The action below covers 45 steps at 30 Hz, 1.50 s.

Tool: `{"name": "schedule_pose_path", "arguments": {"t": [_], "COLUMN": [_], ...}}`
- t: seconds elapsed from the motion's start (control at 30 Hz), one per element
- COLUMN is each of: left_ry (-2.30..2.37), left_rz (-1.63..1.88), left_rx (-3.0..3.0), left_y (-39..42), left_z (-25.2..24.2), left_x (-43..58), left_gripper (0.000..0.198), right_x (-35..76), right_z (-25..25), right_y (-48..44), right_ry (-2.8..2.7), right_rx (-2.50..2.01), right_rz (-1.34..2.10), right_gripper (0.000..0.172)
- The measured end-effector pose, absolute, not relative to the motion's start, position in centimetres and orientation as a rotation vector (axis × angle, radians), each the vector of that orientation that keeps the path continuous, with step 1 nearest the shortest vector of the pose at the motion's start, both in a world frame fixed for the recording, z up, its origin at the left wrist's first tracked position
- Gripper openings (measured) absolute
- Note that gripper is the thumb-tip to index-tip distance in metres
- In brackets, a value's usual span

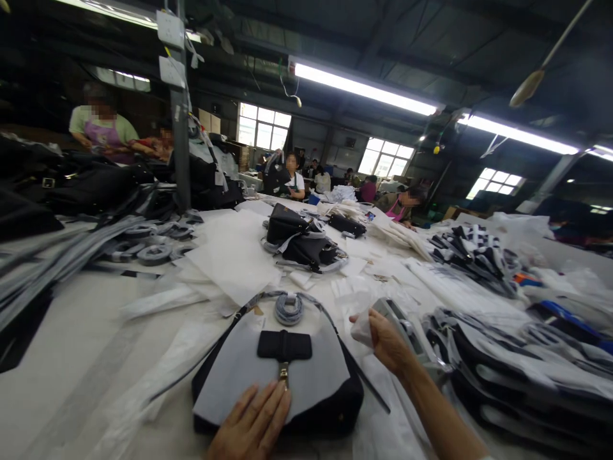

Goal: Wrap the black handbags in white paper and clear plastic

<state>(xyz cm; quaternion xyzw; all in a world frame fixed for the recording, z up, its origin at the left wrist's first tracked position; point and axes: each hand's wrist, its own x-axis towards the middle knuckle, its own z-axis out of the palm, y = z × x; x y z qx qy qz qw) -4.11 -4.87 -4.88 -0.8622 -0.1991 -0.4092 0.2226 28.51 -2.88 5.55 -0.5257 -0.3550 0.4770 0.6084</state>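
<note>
A black bag (335, 409) lies on the table with a grey sheet (239, 370) over its front. Across the sheet is a black strap tab (284, 345) with a gold clasp (283, 372) below it. My left hand (256, 418) rests flat on the bag, its fingertips at the clasp. To the right of the bag, my right hand (385, 338) pinches a small translucent wrapper (364, 330), beside a grey tape dispenser (405, 326). A wrapped strap coil (288, 309) sits at the top of the bag, inside its handle.
Black bags (304, 239) are piled farther back on the table. White sheets (230, 255) and wrapped straps (71, 255) lie on the left. Stacked black pieces (507, 383) stand at right. A metal post (181, 128) rises at back left; several people work beyond.
</note>
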Motion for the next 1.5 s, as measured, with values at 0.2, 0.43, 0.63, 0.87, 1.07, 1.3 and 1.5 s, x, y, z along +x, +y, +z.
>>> {"name": "schedule_pose_path", "arguments": {"t": [0.2, 0.43, 0.63, 0.87, 1.07, 1.3, 1.5], "left_ry": [-0.740, -0.545, -0.571, -0.491, -0.511, -0.703, -0.824], "left_rz": [-0.791, -0.468, -0.383, -0.417, -0.489, -0.610, -0.685], "left_rx": [-2.314, -2.503, -2.545, -2.602, -2.633, -2.572, -2.580], "left_y": [-6.6, -5.9, -5.9, -5.0, -5.1, -4.6, -3.3], "left_z": [-6.7, -2.8, -1.2, -0.2, -0.7, -0.9, 0.3], "left_x": [-2.4, -2.8, -2.3, -3.0, -3.5, -1.5, -1.7], "left_gripper": [0.045, 0.037, 0.036, 0.033, 0.029, 0.024, 0.012], "right_x": [28.0, 26.4, 23.3, 17.7, 16.3, 16.1, 16.4], "right_z": [6.4, 7.6, 8.1, 4.3, 0.9, 3.2, 8.1], "right_y": [-4.9, -10.0, -11.3, -11.8, -9.9, -8.8, -9.0], "right_ry": [-0.766, -0.841, -1.305, -2.471, -2.527, -2.560, -2.262], "right_rx": [-1.274, -1.434, -1.583, -1.430, -1.484, -1.640, -1.577], "right_rz": [1.053, 1.071, 0.841, -0.395, -0.781, -0.417, 0.081], "right_gripper": [0.029, 0.038, 0.030, 0.058, 0.029, 0.020, 0.046]}}
